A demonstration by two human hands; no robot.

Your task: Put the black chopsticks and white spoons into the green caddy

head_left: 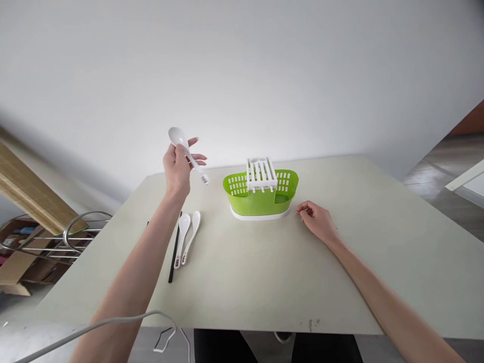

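My left hand point(178, 169) holds a white spoon point(186, 148) up above the table, pinched near its bowl, with the bowl up and the handle slanting down to the right. Below it lie two white spoons point(183, 227) side by side, next to a black chopstick point(174, 257) partly covered by my forearm. A green basket point(249, 204) with slotted walls stands on a white base at the middle of the table, bridged by a white slotted rack point(261, 174). Resting on the tabletop just right of the basket, my right hand point(315, 219) has its fingers curled; no object shows in it.
The pale table point(257, 282) backs onto a white wall. A grey cable point(113, 320) crosses the lower left over my forearm. Beyond the left edge are a metal rack point(75, 237) and cardboard boxes point(15, 267).
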